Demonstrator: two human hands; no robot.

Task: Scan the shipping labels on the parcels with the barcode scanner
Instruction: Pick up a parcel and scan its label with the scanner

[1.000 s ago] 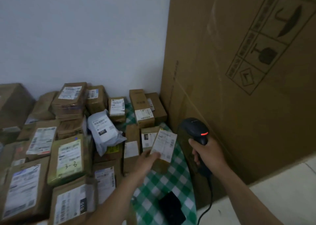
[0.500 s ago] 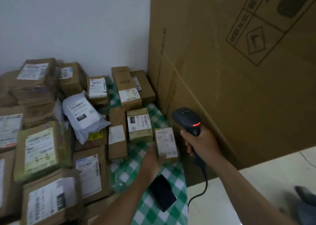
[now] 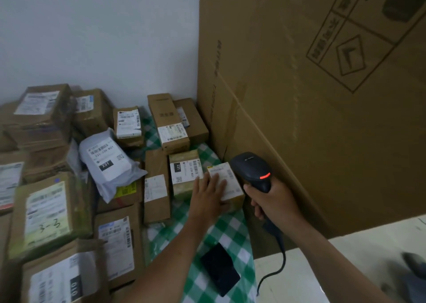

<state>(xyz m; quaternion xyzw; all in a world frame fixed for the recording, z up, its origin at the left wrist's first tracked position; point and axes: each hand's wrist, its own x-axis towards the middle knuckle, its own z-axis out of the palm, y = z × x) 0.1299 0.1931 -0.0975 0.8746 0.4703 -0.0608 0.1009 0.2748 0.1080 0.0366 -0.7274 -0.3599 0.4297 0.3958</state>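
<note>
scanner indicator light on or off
On: an orange-red strip glows on the head of the barcode scanner, which the right hand grips. Whether it is actually emitting a scan beam, cannot tell.

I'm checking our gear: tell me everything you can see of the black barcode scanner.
The black plastic handheld barcode scanner has a rounded head with an orange-red strip glowing on its back. The right hand grips its handle. A black cable trails from the handle's base down to the pale floor. The head tilts forward and left, close beside the small white-labelled cardboard parcel.
</note>
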